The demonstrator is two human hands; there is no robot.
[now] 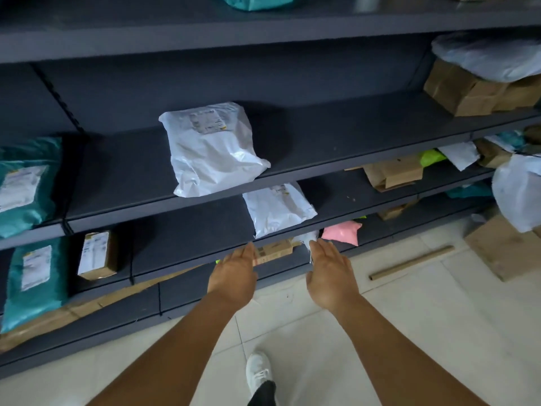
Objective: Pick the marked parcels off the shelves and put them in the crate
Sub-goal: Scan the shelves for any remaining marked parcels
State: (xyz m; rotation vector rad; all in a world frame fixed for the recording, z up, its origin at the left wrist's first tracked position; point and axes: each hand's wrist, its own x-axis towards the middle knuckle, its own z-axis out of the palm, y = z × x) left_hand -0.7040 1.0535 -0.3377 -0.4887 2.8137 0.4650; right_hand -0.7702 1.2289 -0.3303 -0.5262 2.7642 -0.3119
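Note:
Both my arms reach toward a low shelf of the dark grey rack point(322, 133). My left hand point(234, 273) and my right hand point(330, 271) are flat with straight fingers and hold nothing. Between them lies a small brown cardboard box point(273, 251), with a crumpled white bag point(307, 238) by my right fingertips. A pink parcel point(342, 232) sits just right of that. A white mailer point(278, 208) lies one shelf up and a larger white mailer point(212, 149) two shelves up. No crate is in view.
Teal parcels point(26, 180) point(32, 282) and a small labelled box point(98, 254) sit at the left. Brown boxes point(474, 89) and plastic bags point(518, 191) crowd the right. A cardboard tube point(411, 262) and a flat carton point(503, 247) lie on the tiled floor. My white shoe point(257, 373) is below.

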